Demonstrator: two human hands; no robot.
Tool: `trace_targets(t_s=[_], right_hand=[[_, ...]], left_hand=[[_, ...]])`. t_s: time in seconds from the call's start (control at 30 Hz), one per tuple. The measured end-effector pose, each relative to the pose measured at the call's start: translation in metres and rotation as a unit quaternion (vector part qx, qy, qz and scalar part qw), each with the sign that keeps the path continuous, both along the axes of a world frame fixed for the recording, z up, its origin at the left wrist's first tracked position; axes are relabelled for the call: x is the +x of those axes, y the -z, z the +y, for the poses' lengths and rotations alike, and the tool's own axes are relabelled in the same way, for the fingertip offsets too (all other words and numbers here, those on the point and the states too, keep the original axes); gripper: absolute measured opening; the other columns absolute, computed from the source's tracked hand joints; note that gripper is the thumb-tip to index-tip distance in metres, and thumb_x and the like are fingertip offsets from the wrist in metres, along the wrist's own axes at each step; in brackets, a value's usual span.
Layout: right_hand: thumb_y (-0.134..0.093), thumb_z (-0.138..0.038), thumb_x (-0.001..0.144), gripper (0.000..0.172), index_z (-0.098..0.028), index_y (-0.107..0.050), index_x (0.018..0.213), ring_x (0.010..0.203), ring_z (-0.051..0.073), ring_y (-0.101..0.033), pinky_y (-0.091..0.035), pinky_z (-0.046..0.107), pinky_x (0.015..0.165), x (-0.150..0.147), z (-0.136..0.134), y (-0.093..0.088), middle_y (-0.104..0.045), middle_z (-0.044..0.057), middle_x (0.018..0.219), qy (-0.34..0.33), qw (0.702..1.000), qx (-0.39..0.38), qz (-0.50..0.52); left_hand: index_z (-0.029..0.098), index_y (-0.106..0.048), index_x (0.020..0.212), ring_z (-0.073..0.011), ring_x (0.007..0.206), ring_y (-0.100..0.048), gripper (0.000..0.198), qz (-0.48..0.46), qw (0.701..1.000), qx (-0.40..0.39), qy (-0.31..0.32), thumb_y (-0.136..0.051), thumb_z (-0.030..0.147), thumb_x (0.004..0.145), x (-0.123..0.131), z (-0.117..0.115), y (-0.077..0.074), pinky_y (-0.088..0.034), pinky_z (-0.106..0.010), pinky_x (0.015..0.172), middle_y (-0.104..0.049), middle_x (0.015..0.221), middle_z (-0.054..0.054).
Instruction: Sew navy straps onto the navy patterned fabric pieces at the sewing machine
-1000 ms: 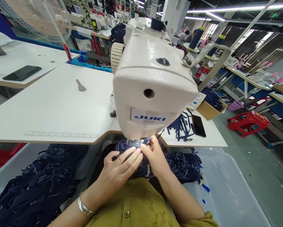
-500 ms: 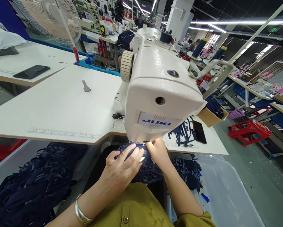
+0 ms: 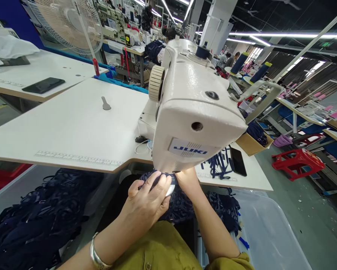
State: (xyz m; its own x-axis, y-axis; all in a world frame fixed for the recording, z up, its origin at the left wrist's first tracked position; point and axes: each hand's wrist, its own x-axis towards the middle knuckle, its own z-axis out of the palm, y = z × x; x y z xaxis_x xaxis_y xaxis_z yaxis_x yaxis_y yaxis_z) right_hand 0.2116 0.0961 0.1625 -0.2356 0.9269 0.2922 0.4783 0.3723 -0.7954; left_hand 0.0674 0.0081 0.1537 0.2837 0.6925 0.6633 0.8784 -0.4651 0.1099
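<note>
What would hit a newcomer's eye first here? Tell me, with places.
First, the bulky, glossy off-white sewing machine head with blue JUKI lettering, looming mid-picture. Just below it, the bare left hand rests on dark navy patterned fabric, while the bare right hand has its fingertips hidden by the machine. Then the bright red plastic stool, on the grey-green floor at right.

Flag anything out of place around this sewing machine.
A bright blue scrap lies loose near the dark fabric at right, looking like a stray offcut. No spill or damage stands out.
</note>
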Motion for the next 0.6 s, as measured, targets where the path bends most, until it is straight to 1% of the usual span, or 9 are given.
trace_targets(t_s=[0.13, 0.3, 0.47, 0.6], right_hand=[[-0.048, -0.014, 0.078, 0.016, -0.02, -0.063, 0.076, 0.072, 0.019, -0.057, -0.047, 0.031, 0.071, -0.0007, 0.0027, -0.0014, -0.065, 0.004, 0.077, 0.002, 0.999, -0.015, 0.047], [-0.048, -0.014, 0.077, 0.02, -0.022, -0.066, 0.085, 0.087, 0.022, -0.061, -0.047, 0.035, 0.081, -0.001, 0.0043, -0.0023, -0.069, 0.005, 0.092, -0.027, 0.996, -0.013, 0.08], [-0.05, -0.014, 0.078, 0.026, -0.022, -0.068, 0.094, 0.088, 0.022, -0.061, -0.048, 0.036, 0.083, -0.0011, 0.0044, -0.0024, -0.071, 0.004, 0.088, -0.034, 0.995, -0.021, 0.096], [-0.05, -0.013, 0.078, 0.023, -0.022, -0.07, 0.086, 0.081, 0.022, -0.062, -0.048, 0.036, 0.081, -0.0006, 0.0045, -0.0009, -0.071, 0.005, 0.087, -0.031, 0.995, -0.026, 0.087]], left_hand=[[0.02, -0.059, 0.121, -0.0207, 0.104, -0.062, 0.033, -0.005, 1.0, 0.001, -0.007, -0.051, 0.029, 0.091, 0.0028, 0.0006, -0.0019, -0.031, -0.038, 0.084, -0.07, 0.114, -0.001], [0.02, -0.059, 0.121, -0.0221, 0.106, -0.061, 0.033, -0.001, 1.0, 0.001, -0.008, -0.051, 0.028, 0.09, 0.0038, 0.001, -0.0006, -0.031, -0.039, 0.082, -0.07, 0.114, 0.0], [0.019, -0.059, 0.122, -0.0218, 0.105, -0.061, 0.034, -0.003, 1.0, 0.006, -0.004, -0.051, 0.028, 0.091, 0.0033, 0.0006, -0.0007, -0.031, -0.039, 0.082, -0.07, 0.116, 0.001], [0.021, -0.06, 0.12, -0.0214, 0.106, -0.061, 0.031, -0.001, 1.0, -0.001, -0.006, -0.05, 0.028, 0.092, 0.003, -0.0011, -0.0022, -0.031, -0.039, 0.083, -0.069, 0.118, 0.001]])
